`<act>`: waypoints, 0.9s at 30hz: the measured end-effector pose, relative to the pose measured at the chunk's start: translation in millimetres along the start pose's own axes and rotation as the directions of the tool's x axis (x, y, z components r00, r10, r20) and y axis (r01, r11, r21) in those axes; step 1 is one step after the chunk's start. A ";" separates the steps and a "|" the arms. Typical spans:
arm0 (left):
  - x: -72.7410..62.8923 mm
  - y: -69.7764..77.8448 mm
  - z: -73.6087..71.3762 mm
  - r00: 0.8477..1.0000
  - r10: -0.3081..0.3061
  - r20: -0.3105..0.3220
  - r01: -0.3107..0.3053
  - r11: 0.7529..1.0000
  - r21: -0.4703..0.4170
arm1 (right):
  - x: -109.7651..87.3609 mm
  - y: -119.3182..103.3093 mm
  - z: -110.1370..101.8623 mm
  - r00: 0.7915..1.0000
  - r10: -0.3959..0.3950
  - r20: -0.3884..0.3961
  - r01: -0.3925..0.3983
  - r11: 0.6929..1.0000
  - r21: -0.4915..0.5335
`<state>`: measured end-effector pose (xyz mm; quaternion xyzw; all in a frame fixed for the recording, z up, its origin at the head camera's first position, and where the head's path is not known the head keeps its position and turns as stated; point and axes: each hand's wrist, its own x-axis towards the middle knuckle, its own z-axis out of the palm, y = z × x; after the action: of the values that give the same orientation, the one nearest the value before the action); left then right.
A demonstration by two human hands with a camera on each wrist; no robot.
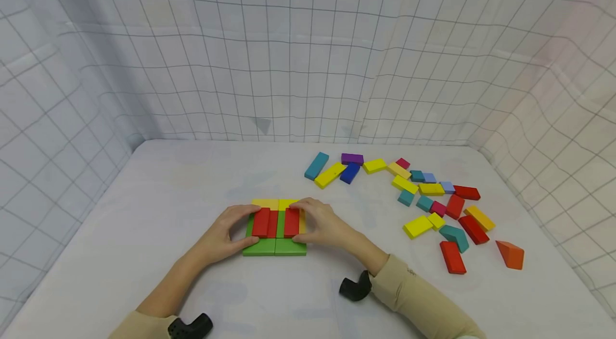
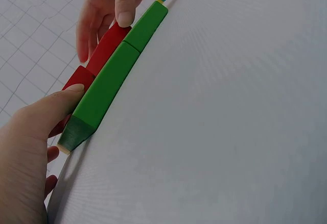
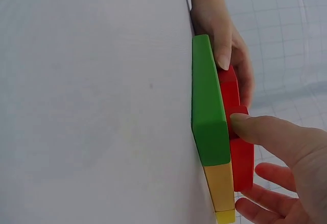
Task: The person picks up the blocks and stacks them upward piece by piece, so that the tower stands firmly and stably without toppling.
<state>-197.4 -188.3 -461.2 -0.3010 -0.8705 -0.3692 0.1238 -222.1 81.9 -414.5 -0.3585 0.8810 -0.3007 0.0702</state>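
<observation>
A flat rectangle of wooden blocks lies on the table, with green blocks (image 1: 260,247) along its front and yellow blocks (image 1: 266,203) at the back. On top of it, my left hand (image 1: 221,235) pinches a red block (image 1: 261,223) between thumb at the front end and fingers behind. My right hand (image 1: 328,225) holds another red block (image 1: 291,223) the same way, farther right. Between the two, a red strip (image 1: 273,224) and a green strip show. In the right wrist view, the right thumb touches the front of its red block (image 3: 243,163). My fingertips behind the blocks are partly hidden.
Loose blocks spread over the table's right side, among them a teal block (image 1: 316,166), a purple block (image 1: 352,159), a yellow block (image 1: 417,226) and a red block (image 1: 453,257). An orange triangular block (image 1: 511,255) lies farthest right. Gridded white cloth (image 1: 308,61) surrounds the table.
</observation>
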 end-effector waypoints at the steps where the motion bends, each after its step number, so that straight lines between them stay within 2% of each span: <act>1: 0.0 -0.2 0.1 1.000 -0.001 0.001 0.001 1.000 0.001 | -0.2 0.6 0.2 1.000 0.003 0.001 -0.003 1.000 -0.005; 17: -1.6 -2.4 1.7 1.000 0.011 -0.022 -0.012 1.000 -0.009 | 0.2 7.4 3.3 1.000 -0.006 0.003 0.006 1.000 -0.018; 21: -1.7 -2.6 1.9 1.000 0.008 -0.020 -0.008 1.000 -0.006 | 2.4 16.1 -5.0 1.000 -0.007 0.013 0.007 0.998 0.057; 25: -1.3 -2.4 2.1 1.000 0.009 -0.019 -0.009 1.000 -0.005 | 9.8 40.2 -24.0 0.998 0.021 -0.065 -0.010 0.987 0.163; 27: -1.1 -1.9 2.0 1.000 0.009 -0.015 -0.010 1.000 -0.006 | 14.3 56.8 -33.9 0.991 0.038 -0.126 -0.018 0.987 0.159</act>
<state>-197.7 -188.3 -464.2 -0.3027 -0.8670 -0.3735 0.1312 -277.6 120.4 -418.7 -0.3194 0.8620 -0.3910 0.0457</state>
